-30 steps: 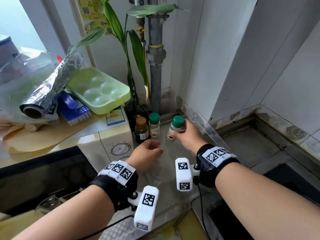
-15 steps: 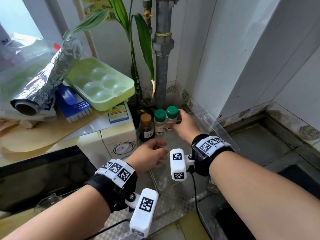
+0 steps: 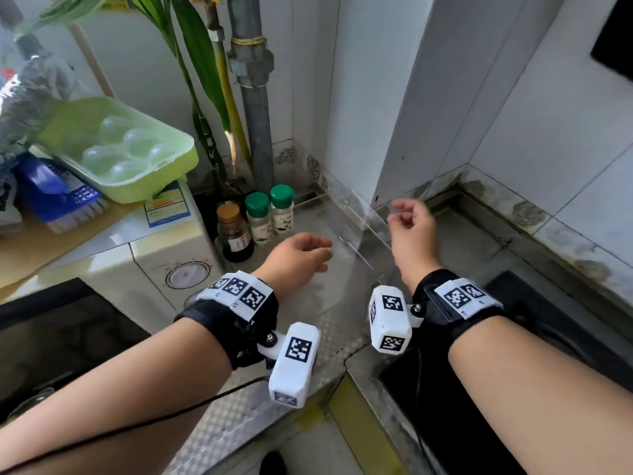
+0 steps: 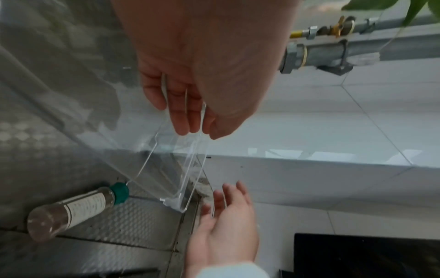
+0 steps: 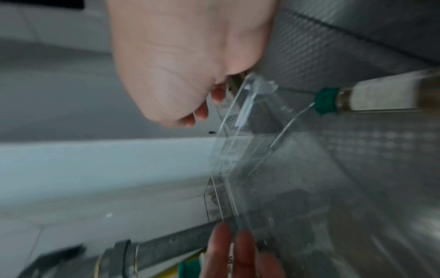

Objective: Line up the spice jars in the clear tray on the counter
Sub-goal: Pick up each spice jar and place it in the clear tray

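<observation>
Three jars stand in a row at the far left of the clear tray [image 3: 371, 222]: a brown-capped dark bottle [image 3: 234, 231] and two green-capped spice jars [image 3: 257, 216] [image 3: 282, 209]. My left hand [image 3: 320, 257] holds the tray's clear wall [image 4: 166, 169], thumb on one side and fingers [image 4: 182, 118] on the other. My right hand [image 3: 402, 217] hovers just right of the tray, loosely curled and holding nothing. Another green-capped jar [image 4: 78, 205] [image 5: 371, 99] sits on the patterned counter outside the tray [image 5: 238, 159]; the head view hides it.
A white appliance [image 3: 164, 265] with a green egg tray [image 3: 130, 152] and a blue brush [image 3: 58, 193] stands to the left. A grey pipe [image 3: 255, 114] and plant leaves [image 3: 202, 63] fill the corner. A dark sink [image 3: 431, 395] lies at the near right, and tiled walls are close behind.
My right hand set the second green-capped jar beside the first, let it go and drew back to the right. My left hand stayed at the tray.
</observation>
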`<action>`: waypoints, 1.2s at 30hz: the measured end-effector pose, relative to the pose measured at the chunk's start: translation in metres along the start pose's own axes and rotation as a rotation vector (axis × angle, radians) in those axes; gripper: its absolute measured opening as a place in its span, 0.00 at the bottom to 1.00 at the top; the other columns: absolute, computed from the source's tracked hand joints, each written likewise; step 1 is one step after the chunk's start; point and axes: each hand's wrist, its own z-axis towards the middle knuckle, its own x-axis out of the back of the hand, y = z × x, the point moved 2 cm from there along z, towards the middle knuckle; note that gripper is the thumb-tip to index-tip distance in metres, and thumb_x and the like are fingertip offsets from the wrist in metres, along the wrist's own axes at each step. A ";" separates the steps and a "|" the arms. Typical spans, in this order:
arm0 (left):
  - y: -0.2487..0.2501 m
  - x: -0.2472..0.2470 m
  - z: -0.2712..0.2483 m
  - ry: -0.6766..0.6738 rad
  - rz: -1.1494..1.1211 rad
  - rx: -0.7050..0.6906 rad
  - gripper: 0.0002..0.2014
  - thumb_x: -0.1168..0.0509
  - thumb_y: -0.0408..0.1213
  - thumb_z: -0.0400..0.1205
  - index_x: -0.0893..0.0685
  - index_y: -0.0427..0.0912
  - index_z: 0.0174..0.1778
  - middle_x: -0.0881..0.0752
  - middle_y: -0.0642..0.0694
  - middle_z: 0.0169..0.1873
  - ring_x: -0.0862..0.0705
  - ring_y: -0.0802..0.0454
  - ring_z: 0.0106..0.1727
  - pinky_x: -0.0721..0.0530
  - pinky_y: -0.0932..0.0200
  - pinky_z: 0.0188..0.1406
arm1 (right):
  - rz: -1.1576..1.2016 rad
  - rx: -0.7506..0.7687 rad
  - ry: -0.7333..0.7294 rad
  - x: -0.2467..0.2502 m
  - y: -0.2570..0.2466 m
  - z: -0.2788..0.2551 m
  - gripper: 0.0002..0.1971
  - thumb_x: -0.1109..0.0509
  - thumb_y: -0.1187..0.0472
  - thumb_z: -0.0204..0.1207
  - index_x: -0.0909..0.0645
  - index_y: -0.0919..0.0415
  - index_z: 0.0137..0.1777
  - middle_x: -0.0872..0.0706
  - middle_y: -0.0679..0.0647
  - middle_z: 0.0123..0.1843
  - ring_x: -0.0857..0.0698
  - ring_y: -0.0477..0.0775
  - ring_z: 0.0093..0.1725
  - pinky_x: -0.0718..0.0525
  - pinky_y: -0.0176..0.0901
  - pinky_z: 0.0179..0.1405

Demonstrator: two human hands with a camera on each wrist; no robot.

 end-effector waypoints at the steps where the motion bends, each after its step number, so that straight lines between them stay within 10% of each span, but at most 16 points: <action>1: 0.002 -0.008 0.002 -0.009 0.011 -0.023 0.08 0.35 0.36 0.81 0.17 0.46 0.55 0.16 0.54 0.39 0.17 0.59 0.36 0.26 0.76 0.20 | 0.025 -0.036 0.094 0.012 0.010 -0.006 0.12 0.38 0.69 0.77 0.20 0.52 0.52 0.21 0.41 0.36 0.22 0.42 0.35 0.22 0.42 0.42; 5: 0.000 -0.033 0.009 -0.054 0.197 -0.120 0.05 0.33 0.39 0.80 0.16 0.51 0.49 0.16 0.55 0.37 0.19 0.55 0.38 0.23 0.67 0.35 | 0.018 -0.245 0.246 0.041 0.063 -0.031 0.13 0.41 0.72 0.76 0.23 0.54 0.51 0.21 0.45 0.36 0.19 0.56 0.40 0.20 0.51 0.45; 12: -0.008 -0.059 0.014 -0.232 0.634 -0.151 0.12 0.30 0.43 0.77 0.13 0.52 0.56 0.16 0.56 0.41 0.20 0.60 0.38 0.27 0.70 0.34 | -0.185 -0.618 -0.159 0.030 0.135 -0.056 0.07 0.30 0.61 0.74 0.21 0.54 0.51 0.11 0.59 0.56 0.14 0.60 0.51 0.19 0.50 0.48; 19: -0.011 -0.059 0.021 -0.266 0.644 -0.169 0.08 0.29 0.37 0.76 0.09 0.47 0.50 0.18 0.61 0.31 0.22 0.66 0.32 0.27 0.83 0.27 | -0.311 -0.604 -0.369 0.004 0.139 -0.061 0.12 0.23 0.54 0.68 0.14 0.57 0.49 0.08 0.58 0.48 0.14 0.54 0.39 0.21 0.39 0.31; 25: -0.017 -0.060 0.025 -0.262 0.613 -0.146 0.08 0.28 0.38 0.75 0.11 0.49 0.50 0.17 0.59 0.33 0.21 0.67 0.33 0.26 0.81 0.29 | -0.358 -0.600 -0.362 -0.010 0.146 -0.063 0.23 0.22 0.52 0.60 0.16 0.60 0.56 0.08 0.57 0.47 0.08 0.60 0.45 0.10 0.53 0.49; 30: -0.019 -0.060 0.025 -0.247 0.594 -0.113 0.06 0.31 0.41 0.77 0.11 0.52 0.48 0.15 0.59 0.35 0.20 0.66 0.35 0.26 0.76 0.32 | -0.042 -0.756 -0.324 0.000 0.139 -0.067 0.11 0.29 0.61 0.73 0.18 0.63 0.54 0.13 0.54 0.34 0.17 0.49 0.26 0.20 0.33 0.20; 36: -0.016 -0.063 0.022 -0.225 0.608 -0.079 0.08 0.34 0.47 0.79 0.12 0.51 0.48 0.13 0.56 0.39 0.16 0.57 0.42 0.22 0.67 0.38 | 0.322 -0.754 -0.177 0.036 0.129 -0.076 0.19 0.30 0.63 0.74 0.29 0.58 0.63 0.17 0.56 0.50 0.14 0.55 0.46 0.12 0.48 0.41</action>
